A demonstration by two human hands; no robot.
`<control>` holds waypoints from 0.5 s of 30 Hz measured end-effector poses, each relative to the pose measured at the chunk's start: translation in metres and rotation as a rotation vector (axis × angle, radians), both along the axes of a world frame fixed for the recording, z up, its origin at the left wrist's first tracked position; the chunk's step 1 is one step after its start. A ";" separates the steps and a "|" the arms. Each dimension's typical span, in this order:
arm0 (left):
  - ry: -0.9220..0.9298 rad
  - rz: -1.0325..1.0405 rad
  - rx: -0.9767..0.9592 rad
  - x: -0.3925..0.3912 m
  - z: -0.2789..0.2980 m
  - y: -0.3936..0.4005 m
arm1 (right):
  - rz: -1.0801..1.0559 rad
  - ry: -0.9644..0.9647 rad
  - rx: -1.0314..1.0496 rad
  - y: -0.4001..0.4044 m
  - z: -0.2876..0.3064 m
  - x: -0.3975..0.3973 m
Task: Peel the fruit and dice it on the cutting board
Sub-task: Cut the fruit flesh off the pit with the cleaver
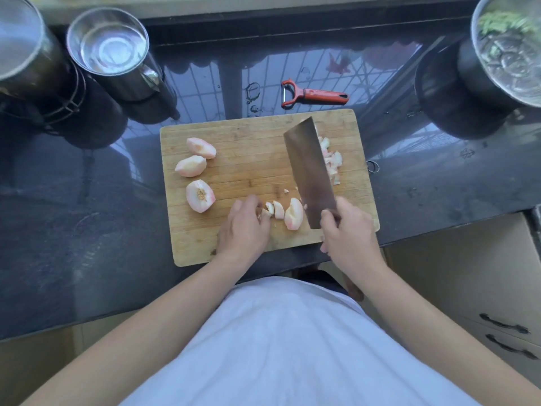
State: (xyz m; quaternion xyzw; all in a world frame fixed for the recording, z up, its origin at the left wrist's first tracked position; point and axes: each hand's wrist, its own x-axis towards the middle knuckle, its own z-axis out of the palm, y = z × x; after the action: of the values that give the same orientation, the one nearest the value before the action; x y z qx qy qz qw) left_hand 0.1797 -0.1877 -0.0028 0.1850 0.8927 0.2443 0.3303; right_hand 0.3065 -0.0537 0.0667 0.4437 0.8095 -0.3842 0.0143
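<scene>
Home kitchen: countertop, steel pots.

Readable text: I am seeing none anywhere around my hands.
Cleaver blade: it is showing me no brand or stamp.
Peeler handle beyond my hands: it is showing no lettering that I can read.
Steel pots to either side: they are carrying no labels or numbers that I can read.

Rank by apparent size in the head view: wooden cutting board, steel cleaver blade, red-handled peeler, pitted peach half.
1. Wooden cutting board
2. Steel cleaver blade
3. Red-handled peeler
4. Pitted peach half; it is compact and nearer the camera, so the last two are close.
</scene>
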 end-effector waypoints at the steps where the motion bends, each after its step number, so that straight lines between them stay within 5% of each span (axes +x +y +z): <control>1: 0.034 -0.047 -0.024 0.002 -0.001 -0.001 | 0.003 -0.016 0.008 0.007 0.002 0.001; 8: 0.238 -0.177 -0.147 0.007 0.004 -0.010 | 0.048 -0.074 -0.011 0.040 0.009 0.017; 11: 0.158 0.004 -0.147 0.003 0.011 -0.016 | 0.037 -0.051 -0.063 0.053 0.011 0.024; 15: -0.020 0.247 0.131 0.002 0.032 0.015 | -0.053 -0.035 -0.100 0.082 0.013 0.035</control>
State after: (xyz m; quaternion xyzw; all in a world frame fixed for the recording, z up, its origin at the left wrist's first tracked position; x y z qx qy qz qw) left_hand 0.1822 -0.1730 0.0290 0.0924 0.8875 0.3429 0.2936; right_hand 0.3413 0.0281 0.0794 0.4702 0.7769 -0.4168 0.0404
